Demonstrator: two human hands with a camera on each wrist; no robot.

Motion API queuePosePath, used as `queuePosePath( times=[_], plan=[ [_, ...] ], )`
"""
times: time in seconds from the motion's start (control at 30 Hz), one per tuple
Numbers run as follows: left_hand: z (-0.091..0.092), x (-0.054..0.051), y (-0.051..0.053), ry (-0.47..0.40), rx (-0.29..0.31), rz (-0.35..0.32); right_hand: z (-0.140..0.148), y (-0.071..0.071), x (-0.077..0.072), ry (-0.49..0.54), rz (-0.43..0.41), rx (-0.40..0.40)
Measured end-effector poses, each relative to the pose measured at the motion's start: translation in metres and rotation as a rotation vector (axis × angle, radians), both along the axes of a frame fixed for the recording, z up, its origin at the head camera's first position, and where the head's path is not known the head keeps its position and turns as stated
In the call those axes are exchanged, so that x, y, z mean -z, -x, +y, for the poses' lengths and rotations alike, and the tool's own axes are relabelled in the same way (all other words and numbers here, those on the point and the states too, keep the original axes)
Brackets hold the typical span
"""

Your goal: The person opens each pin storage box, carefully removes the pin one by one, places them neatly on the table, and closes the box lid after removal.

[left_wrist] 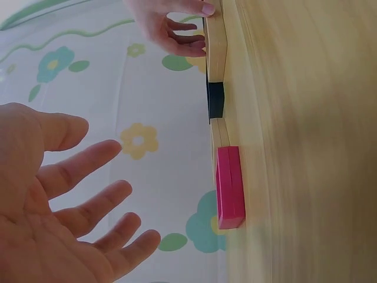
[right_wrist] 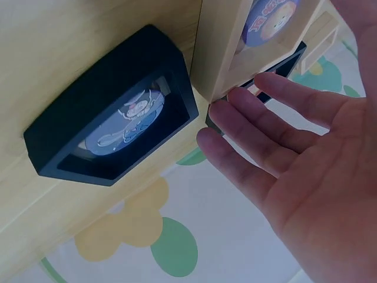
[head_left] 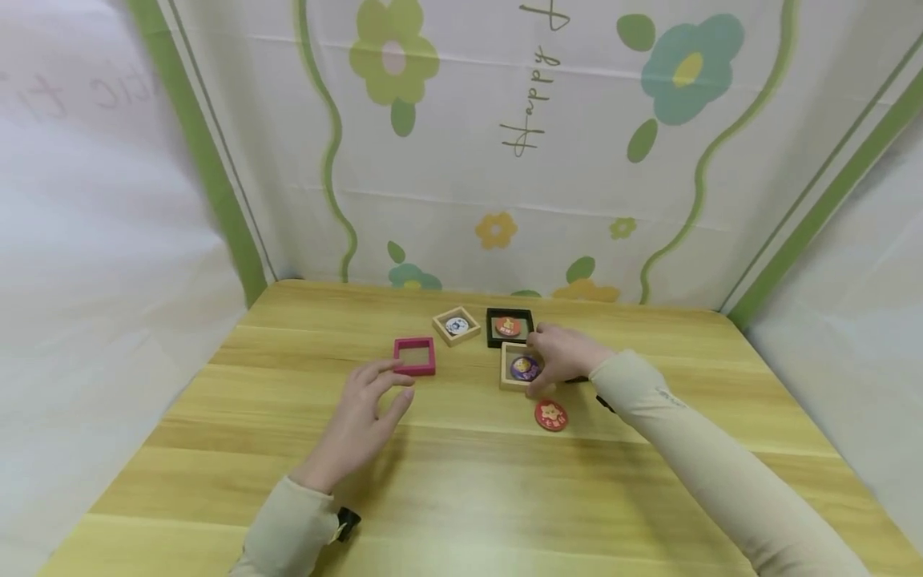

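Right hand (head_left: pixel 566 354): I see its thumb on the near side and fingers on the far side of a light wooden box (right_wrist: pixel 217 50), gripping it; how hard, I cannot tell.
Wooden box: on the tabletop (head_left: pixel 461 497), right of centre, just nearer than a black box (head_left: pixel 492 328); a purple badge (head_left: pixel 524 369) lies inside.
Left hand (head_left: pixel 360 417): fingers spread and relaxed, holding nothing, near the pink box (head_left: pixel 415 370) on the left.
Loose badge: a red round badge (head_left: pixel 551 415) lies flat, just nearer than the gripped box.
Other boxes: a second wooden one (head_left: pixel 465 336) farther left with a white badge (head_left: pixel 457 326); a second black one (right_wrist: pixel 100 94) to the right, mostly hidden from above by my arm.
Handling: I judge the box light and stiff, best held by opposite outer walls; the badges look hard and slick, so take them by the edge.
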State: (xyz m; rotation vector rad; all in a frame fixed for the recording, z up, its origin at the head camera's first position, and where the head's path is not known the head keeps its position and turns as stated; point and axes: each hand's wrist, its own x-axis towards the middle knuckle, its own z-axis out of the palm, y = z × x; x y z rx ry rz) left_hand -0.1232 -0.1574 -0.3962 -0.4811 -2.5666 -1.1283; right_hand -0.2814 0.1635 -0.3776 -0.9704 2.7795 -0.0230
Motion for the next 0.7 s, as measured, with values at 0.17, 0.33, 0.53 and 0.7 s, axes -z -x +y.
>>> queuePosePath(
  times=[0.17, 0.33, 0.53, 0.7],
  plan=[
    [0.002, 0.000, 0.001, 0.003, 0.003, 0.001, -0.002, 0.010, 0.000, -0.006, -0.046, 0.007],
    [0.003, -0.002, 0.000, 0.008, -0.001, 0.007, -0.011, 0.016, -0.003, -0.096, -0.044, -0.010],
    [0.003, -0.002, -0.001, 0.021, -0.005, 0.005, -0.018, 0.017, -0.005, -0.157, -0.051, -0.007],
    [0.004, -0.001, -0.002, 0.020, -0.011, -0.001, -0.018, 0.016, -0.005, -0.177, -0.056, -0.006]
  ],
)
